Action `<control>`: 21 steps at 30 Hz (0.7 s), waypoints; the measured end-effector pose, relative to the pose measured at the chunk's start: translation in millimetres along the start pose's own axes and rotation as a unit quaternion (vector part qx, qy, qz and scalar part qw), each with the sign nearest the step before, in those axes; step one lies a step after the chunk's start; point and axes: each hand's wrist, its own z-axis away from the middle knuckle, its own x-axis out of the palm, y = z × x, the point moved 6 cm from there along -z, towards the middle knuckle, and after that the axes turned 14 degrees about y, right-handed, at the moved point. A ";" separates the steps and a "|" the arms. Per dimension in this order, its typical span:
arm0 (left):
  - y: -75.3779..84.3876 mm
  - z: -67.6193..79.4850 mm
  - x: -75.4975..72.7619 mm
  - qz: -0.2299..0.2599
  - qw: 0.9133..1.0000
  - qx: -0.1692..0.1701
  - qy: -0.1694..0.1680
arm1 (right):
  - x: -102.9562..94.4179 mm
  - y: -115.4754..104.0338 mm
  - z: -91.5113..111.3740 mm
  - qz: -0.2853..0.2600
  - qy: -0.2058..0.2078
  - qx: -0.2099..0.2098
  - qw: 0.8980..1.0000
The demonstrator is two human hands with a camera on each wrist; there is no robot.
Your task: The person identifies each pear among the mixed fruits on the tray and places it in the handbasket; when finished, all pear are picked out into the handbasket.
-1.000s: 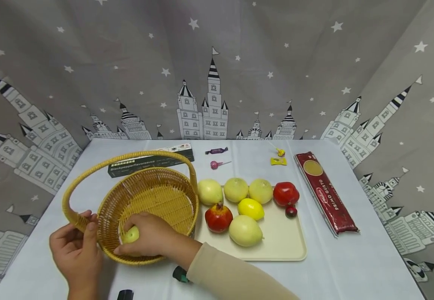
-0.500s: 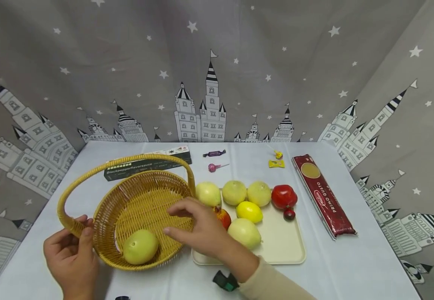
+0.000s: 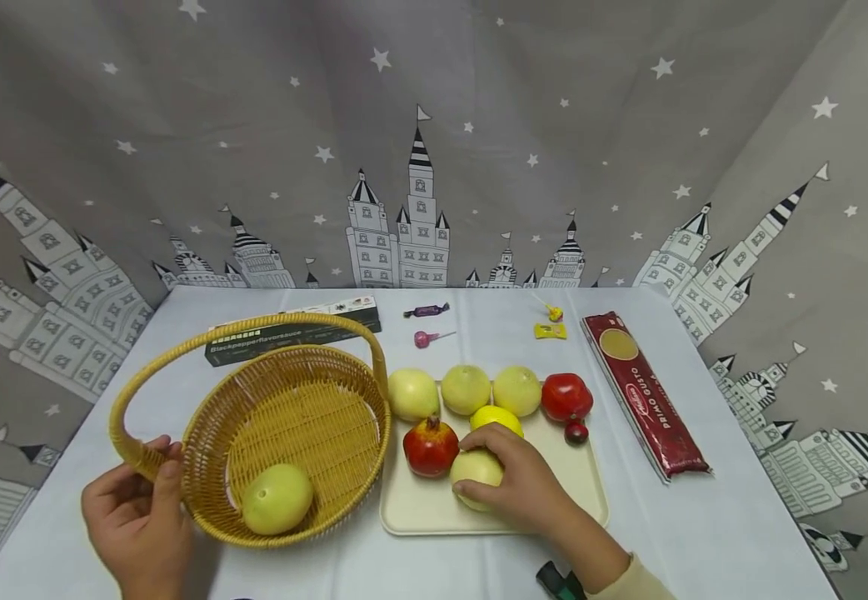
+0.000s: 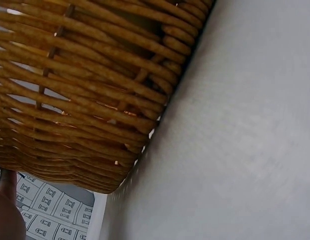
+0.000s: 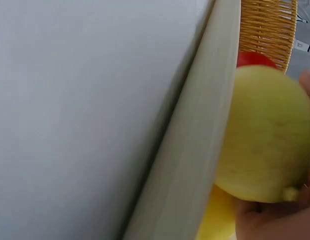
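Observation:
My left hand [image 3: 137,517] grips the lower left end of the arched handle on a yellow wicker basket [image 3: 306,433]. A round yellow-green fruit [image 3: 278,498] lies inside, near the basket's front. My right hand [image 3: 516,483] has its fingers and thumb round a pale yellow-green fruit [image 3: 475,477] over the cream tray [image 3: 561,508]. In the right wrist view that fruit [image 5: 270,132] shows a stubby stem, close by the tray's rim. Just left of it sits a red pomegranate [image 3: 431,447]; a lemon [image 3: 496,419] is behind it. The left wrist view shows mostly the woven basket wall [image 4: 80,95].
Along the tray's back are several pale round fruits [image 3: 466,389], a red fruit [image 3: 566,397] and a small dark red one [image 3: 576,432]. Behind lie a black pepper sauce box [image 3: 291,333], candies [image 3: 426,311] and lollipops [image 3: 422,339]. A red pasta packet [image 3: 644,396] lies right.
My right hand let go of the yellow-green fruit in the basket, moved right to the tray and took hold of the pale fruit there. My left hand stays on the handle.

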 end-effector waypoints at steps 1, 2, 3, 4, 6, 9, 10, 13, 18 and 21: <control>-0.2 0.0 0.4 0.007 1.000 -0.004 0.000 | 2.1 1.1 1.5 0.004 -0.009 0.001 1.000; -0.4 -0.1 0.6 0.004 1.000 -0.005 -0.001 | 4.0 1.7 2.7 0.005 -0.019 0.004 1.000; -0.6 0.0 0.7 -0.001 1.000 -0.006 -0.001 | 5.9 2.3 3.7 0.007 -0.029 0.008 1.000; -0.7 0.0 0.7 -0.008 1.000 -0.006 -0.001 | 7.8 2.7 4.5 0.009 -0.039 0.010 0.999; -0.7 0.0 0.8 -0.024 1.000 -0.006 0.000 | 11.3 4.4 6.4 0.014 -0.058 0.018 0.998; 0.2 0.0 0.1 -0.038 0.999 -0.006 0.002 | 13.9 7.1 8.9 0.016 -0.076 0.038 0.996; 0.4 -0.1 0.0 -0.030 1.000 -0.007 0.002 | 14.1 8.1 9.8 0.016 -0.079 0.046 0.996; 0.2 -0.3 0.0 0.004 1.000 -0.017 0.005 | 12.9 10.0 11.0 0.013 -0.080 0.062 0.995; 0.1 -0.4 0.3 -0.022 1.000 -0.011 0.000 | 5.8 2.7 6.7 0.008 -0.051 0.051 0.997; 1.0 -0.6 0.4 -0.029 1.000 -0.002 -0.008 | 0.9 -12.3 0.2 -0.011 -0.025 0.028 0.999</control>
